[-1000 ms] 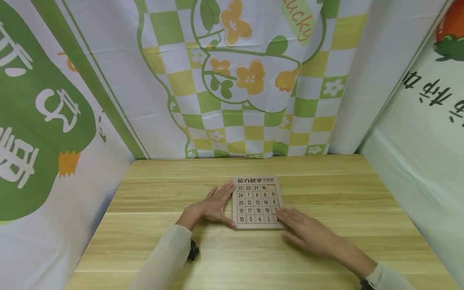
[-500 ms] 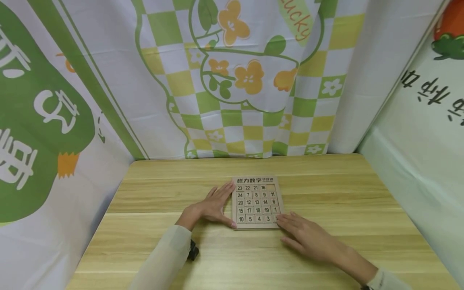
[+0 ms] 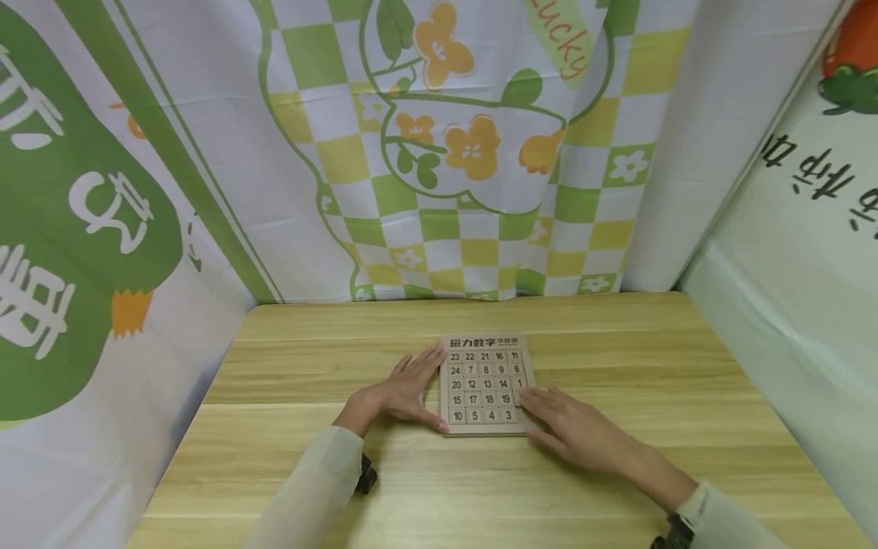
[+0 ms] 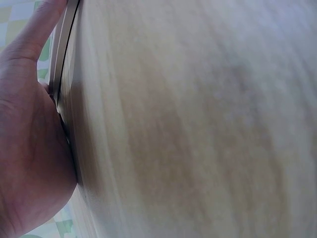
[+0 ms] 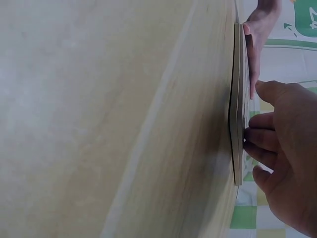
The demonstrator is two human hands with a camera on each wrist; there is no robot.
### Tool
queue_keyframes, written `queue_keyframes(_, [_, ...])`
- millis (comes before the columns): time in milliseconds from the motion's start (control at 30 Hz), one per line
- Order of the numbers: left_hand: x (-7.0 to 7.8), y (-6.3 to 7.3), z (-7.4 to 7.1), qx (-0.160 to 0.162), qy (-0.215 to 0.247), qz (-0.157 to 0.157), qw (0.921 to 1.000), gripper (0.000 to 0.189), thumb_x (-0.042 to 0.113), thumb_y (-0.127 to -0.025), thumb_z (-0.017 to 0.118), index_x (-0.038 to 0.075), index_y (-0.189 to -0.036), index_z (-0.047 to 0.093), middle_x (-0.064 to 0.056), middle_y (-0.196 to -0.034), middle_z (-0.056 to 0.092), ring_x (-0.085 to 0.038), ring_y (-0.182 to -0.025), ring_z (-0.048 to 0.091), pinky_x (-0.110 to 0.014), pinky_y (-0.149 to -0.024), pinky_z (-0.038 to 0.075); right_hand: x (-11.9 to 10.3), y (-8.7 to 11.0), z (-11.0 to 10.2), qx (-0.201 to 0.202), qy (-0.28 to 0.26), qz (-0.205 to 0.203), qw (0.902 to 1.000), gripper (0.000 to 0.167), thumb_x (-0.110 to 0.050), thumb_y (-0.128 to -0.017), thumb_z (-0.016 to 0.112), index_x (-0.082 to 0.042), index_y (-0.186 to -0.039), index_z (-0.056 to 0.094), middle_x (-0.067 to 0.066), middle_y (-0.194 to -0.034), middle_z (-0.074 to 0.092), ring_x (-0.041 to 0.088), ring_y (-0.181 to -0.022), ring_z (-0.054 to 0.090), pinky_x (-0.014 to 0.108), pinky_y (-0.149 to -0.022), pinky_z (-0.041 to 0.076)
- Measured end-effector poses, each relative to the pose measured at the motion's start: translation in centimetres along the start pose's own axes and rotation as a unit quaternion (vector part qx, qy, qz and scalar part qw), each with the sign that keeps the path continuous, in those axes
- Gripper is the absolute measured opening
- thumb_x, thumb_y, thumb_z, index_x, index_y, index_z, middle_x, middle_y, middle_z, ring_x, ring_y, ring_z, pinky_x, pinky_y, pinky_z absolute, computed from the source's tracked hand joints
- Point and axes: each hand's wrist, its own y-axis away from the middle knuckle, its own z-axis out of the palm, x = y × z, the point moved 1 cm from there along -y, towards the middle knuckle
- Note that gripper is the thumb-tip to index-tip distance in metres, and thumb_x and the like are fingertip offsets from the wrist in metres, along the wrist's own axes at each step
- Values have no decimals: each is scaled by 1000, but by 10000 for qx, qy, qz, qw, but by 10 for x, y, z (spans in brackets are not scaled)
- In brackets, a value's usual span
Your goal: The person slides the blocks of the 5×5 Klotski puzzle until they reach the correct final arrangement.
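A square wooden number slide puzzle (image 3: pixel 473 430) lies flat on the table, its numbered tiles set in rows inside a frame. My left hand (image 3: pixel 403 390) rests against its left side, fingers near the upper corner and thumb near the lower one. With fingers mostly straight, my right hand (image 3: pixel 583 436) touches the right column just below tile 1 (image 3: pixel 519 383). Those fingertips cover the spot under that tile, and the bottom right corner is partly hidden. In the right wrist view, the puzzle's edge (image 5: pixel 238 104) is seen side-on beside the fingers (image 5: pixel 262 139).
The wooden table (image 3: pixel 617 351) extends around the puzzle on all sides. A checked, flowered curtain (image 3: pixel 466 229) hangs behind it, with printed cloth (image 3: pixel 68 213) at the left and more cloth (image 3: pixel 789 267) at the right. Black straps sit on both wrists.
Tiles 11, 6 and 1 have each moved up one place in the right column, filling the top right gap. My right hand dipped lower, then moved slightly up. The left hand stayed put.
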Motion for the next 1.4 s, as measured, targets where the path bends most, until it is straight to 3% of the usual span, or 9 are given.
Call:
queue_keyframes(200, [6, 1, -4, -89, 14, -49, 9999, 144, 84, -74, 75, 5, -170, 1, -16, -178, -4, -33, -165, -1, -60, -130, -5, 0, -2, 1, 114, 50, -71, 9999, 54, -32, -105, 67, 3, -146, 60, 22, -152, 58, 40, -140, 57, 62, -118, 39])
queue_keyframes(267, [0, 0, 0, -16, -13, 9, 10000, 144, 87, -75, 72, 6, -170, 0, -15, -178, -4, -32, -165, -1, -59, -131, -6, 0, -2, 1, 109, 49, -74, 9999, 54, -32, -106, 66, 3, -146, 59, 22, -152, 58, 40, -140, 56, 62, -119, 39])
queue_keyframes(600, [7, 1, -5, -125, -25, -60, 9999, 144, 82, -75, 76, 5, -170, 1, -16, -178, -4, -33, -165, -1, -61, -130, -4, -3, -5, 1, 138, 63, -197, 9997, 53, -30, -105, 67, 3, -146, 60, 20, -151, 59, 40, -140, 56, 62, -119, 39])
queue_keyframes(700, [4, 0, -3, -72, -42, -40, 10000, 144, 85, -75, 74, 6, -170, 0, -15, -178, -4, -32, -165, -1, -60, -130, -4, -8, -8, 1, 151, 54, -256, 9995, 53, -31, -105, 67, 2, -145, 61, 20, -151, 60, 40, -140, 56, 61, -118, 41])
queue_keyframes(1133, [-7, -3, 6, -27, 14, -33, 10000, 148, 88, -71, 74, 11, -171, -2, -10, -179, -8, -31, -165, -4, -62, -130, -6, -35, -32, 8, -257, -194, -654, 9973, 55, -35, -106, 66, -2, -149, 58, 16, -154, 58, 37, -143, 54, 58, -120, 41])
queue_keyframes(1400, [-1, -1, 1, -31, 38, -24, 10000, 145, 84, -72, 77, 7, -171, 3, -13, -179, -5, -34, -165, -1, -63, -130, -4, -51, -45, 20, -533, -204, -951, 9938, 57, -39, -107, 61, -5, -154, 54, 12, -159, 53, 33, -148, 50, 56, -123, 37])
